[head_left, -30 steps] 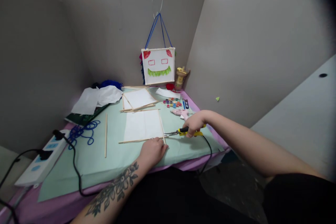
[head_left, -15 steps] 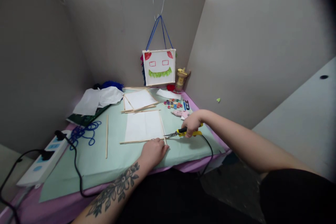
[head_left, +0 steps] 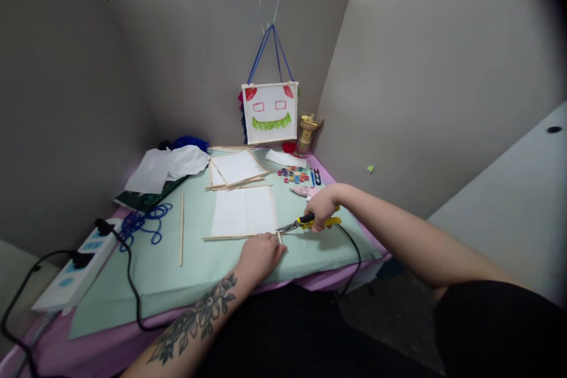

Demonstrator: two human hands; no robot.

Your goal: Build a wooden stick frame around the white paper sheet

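My right hand [head_left: 322,209] is closed on yellow-and-black pliers [head_left: 305,222], whose jaws meet a thin wooden stick [head_left: 275,208] near the front right corner of a white sheet [head_left: 239,211]. My left hand [head_left: 260,255] is closed at that same corner, its fingers around the stick's lower end. Another stick [head_left: 225,238] runs along the sheet's front edge to my left hand. A loose stick [head_left: 181,229] lies further left on the pale green cover [head_left: 155,283].
Behind are a second framed sheet [head_left: 237,166], paint pots [head_left: 293,175] and a pink glue gun [head_left: 302,190]. A decorated panel [head_left: 270,115] hangs at the back. Blue cord [head_left: 140,221] and a power strip [head_left: 77,269] with black cables are on the left.
The whole view has shifted slightly. Both hands keep nearly the same place, with the pliers' jaws still at the stick.
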